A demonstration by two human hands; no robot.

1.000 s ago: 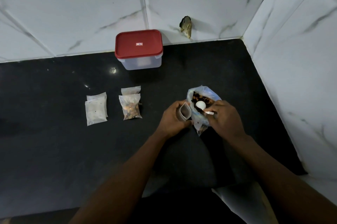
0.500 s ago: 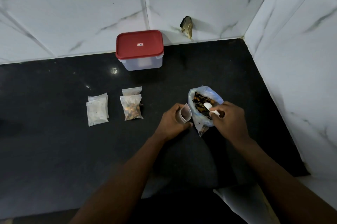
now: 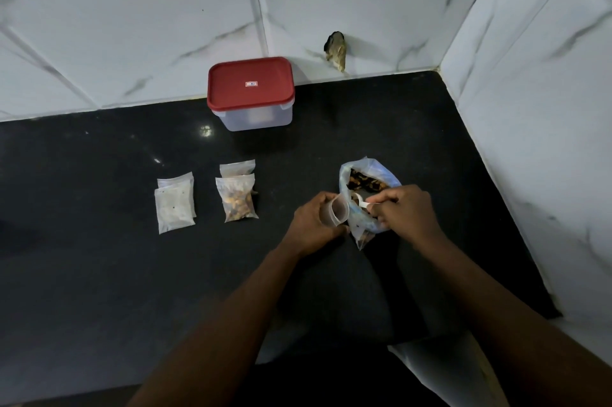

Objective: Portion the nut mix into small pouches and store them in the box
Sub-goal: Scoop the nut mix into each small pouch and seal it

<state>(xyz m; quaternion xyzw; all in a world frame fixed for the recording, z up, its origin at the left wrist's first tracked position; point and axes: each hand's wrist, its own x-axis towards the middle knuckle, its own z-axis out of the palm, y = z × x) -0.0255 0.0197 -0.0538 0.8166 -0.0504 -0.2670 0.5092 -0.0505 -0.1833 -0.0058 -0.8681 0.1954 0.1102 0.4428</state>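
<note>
Glossy black counter (image 3: 99,274), plastic pouches (image 3: 174,206)

White marble-veined wall tiles (image 3: 132,25) meet a black speckled countertop (image 3: 99,274) in a corner.

red lid (image 3: 250,82), black counter (image 3: 99,257), perhaps grey-veined tiles (image 3: 132,25)

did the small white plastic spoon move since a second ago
Yes. Against the red-lidded clear plastic box, the small white plastic spoon has shifted left, from over the clear nut bag toward the small open pouch in the left hand.
</note>
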